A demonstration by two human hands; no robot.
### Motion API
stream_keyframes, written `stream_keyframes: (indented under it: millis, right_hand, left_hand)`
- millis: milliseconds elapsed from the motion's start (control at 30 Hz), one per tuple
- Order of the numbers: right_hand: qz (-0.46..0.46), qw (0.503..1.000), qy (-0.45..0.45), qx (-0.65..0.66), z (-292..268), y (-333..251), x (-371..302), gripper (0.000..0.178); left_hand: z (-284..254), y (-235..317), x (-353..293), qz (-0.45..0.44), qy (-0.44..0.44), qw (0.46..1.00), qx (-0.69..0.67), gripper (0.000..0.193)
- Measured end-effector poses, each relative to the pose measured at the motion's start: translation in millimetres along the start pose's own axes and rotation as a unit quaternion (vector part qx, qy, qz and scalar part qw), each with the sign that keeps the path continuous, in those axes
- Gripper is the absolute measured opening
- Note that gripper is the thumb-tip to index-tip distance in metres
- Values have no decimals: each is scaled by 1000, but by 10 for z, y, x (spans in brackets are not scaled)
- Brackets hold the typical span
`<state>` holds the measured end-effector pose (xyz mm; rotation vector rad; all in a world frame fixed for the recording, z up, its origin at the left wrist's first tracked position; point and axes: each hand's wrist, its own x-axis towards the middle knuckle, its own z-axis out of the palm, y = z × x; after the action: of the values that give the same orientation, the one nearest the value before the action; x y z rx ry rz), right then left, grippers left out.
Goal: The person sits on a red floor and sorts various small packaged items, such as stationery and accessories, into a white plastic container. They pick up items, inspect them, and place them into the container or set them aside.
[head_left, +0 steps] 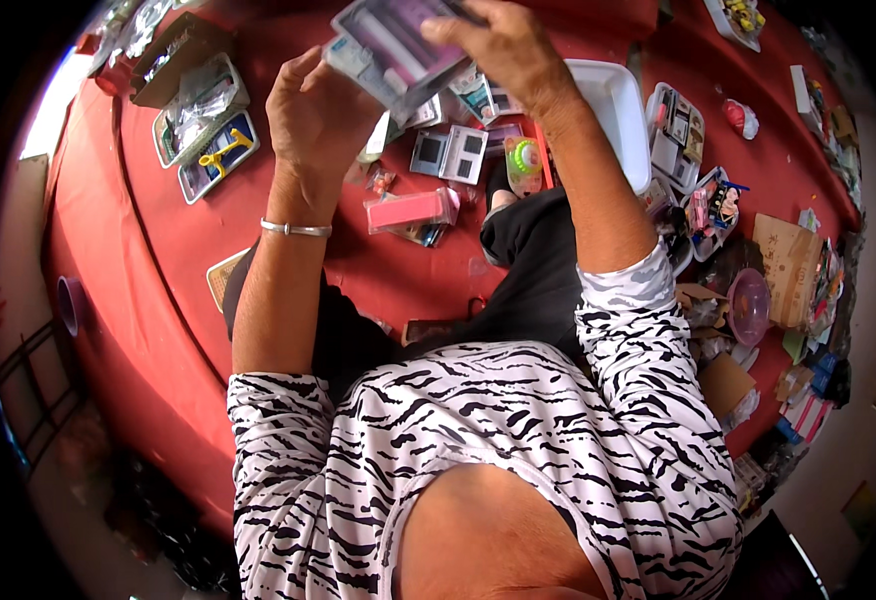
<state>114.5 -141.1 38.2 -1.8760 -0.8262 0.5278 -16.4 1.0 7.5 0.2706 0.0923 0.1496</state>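
Held up at the top of the view is a clear plastic box (403, 45) with purple and pale contents, slightly blurred. My left hand (320, 115) is closed at its left side, with some fingers hidden behind it. Over its right edge, my right hand (513, 55) grips with thumb and fingers. Beneath the box, on the red cloth, lie an open two-panel palette case (450, 154) with dark squares, a pink boxed item (408, 210) and a green round toy-like piece (525, 155) in packaging.
A white tray (613, 120) stands right of my right forearm. Further right are a filled container (675, 135), a pink bowl (749, 305) and a cardboard box (786, 268). To the left sit a tray with a yellow tool (226, 150) and a brown box (180, 60).
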Motion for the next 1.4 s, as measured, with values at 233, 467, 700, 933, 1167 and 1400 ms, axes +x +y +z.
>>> stream_keyframes:
  millis: [233, 467, 700, 933, 1167, 1400]
  right_hand:
    - [62, 992, 26, -106, -48, -45, -52, 57]
    - [30, 971, -39, 235, 26, -224, -50, 61]
    - [74, 866, -101, 485, 83, -94, -8, 87]
    - [-227, 959, -140, 92, 40, -199, -153, 141]
    - [-281, 939, -158, 120, 155, -301, -112, 138]
    - [-267, 954, -123, 57, 156, -446, -236, 125]
  left_hand:
    - [-44, -230, 49, 42, 168, 978, 117, 37]
    - [-95, -282, 0, -46, 80, 996, -16, 34]
    - [-62, -399, -29, -34, 73, 996, -34, 45]
    - [56, -304, -6, 18, -5, 992, -125, 57]
    - [-11, -337, -69, 15, -5, 996, -87, 45]
    - [114, -407, -90, 5, 46, 992, -118, 44]
